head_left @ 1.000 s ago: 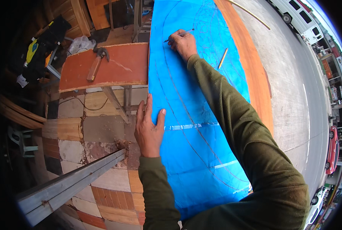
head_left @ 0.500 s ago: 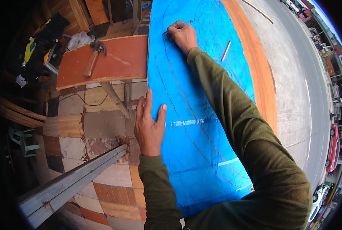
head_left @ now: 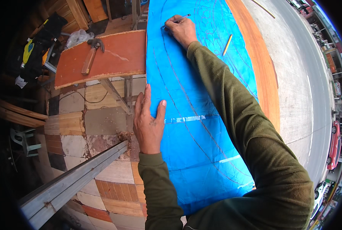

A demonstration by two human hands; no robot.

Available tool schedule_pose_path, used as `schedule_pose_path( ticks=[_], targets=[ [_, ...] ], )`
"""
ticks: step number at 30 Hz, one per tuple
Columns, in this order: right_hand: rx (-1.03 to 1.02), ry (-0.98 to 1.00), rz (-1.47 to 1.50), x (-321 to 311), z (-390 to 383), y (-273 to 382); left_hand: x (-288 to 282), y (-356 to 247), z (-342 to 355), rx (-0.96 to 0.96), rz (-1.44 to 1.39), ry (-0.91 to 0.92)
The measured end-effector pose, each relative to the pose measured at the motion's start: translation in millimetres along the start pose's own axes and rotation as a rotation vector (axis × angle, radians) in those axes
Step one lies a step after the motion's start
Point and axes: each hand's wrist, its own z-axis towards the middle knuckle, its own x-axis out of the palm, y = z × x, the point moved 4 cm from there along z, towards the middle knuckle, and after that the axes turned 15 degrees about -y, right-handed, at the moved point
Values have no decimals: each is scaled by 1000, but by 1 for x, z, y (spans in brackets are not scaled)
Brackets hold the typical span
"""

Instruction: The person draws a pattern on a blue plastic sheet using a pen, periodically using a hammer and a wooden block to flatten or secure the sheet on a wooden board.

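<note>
A blue sheet (head_left: 186,142) covers the board in front of me, marked with long curved dark lines and a looping pattern toward its far right. Near the far left edge my right hand (head_left: 183,31) pinches a thin dark pen (head_left: 188,15), its tip on or just above a curved line. My left hand (head_left: 149,124) lies open along the sheet's left edge, fingers pointing away and thumb on the blue surface. A yellow pencil (head_left: 227,45) rests loose on the sheet, right of my right hand. Clear tape (head_left: 186,119) crosses the sheet.
Left of the sheet, a claw hammer (head_left: 92,57) lies on a reddish-brown board (head_left: 121,50) on wooden legs. Grey metal bars (head_left: 79,180) stretch over the patchwork tiled floor (head_left: 105,119). Bare wood (head_left: 263,82) borders the sheet's right side, with a road (head_left: 313,115) beyond.
My right hand and the pen have shifted slightly farther away and left in the view. The whole scene has shifted a little; my left hand keeps its place at the sheet's edge.
</note>
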Motion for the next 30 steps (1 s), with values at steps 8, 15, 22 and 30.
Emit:
schedule_pose_path(
  ticks=[8, 15, 22, 30],
  targets=[
    [8, 53, -51, 1, 3, -9, 1, 3, -1, 16, 0, -8],
    [221, 102, 269, -10, 13, -10, -3, -1, 0, 27, 3, -3],
    [188, 219, 449, -131, 17, 40, 4, 5, -1, 28, -33, 2],
    [-63, -41, 5, -426, -144, 97, 10, 3, -4, 44, -41, 16]
  ],
)
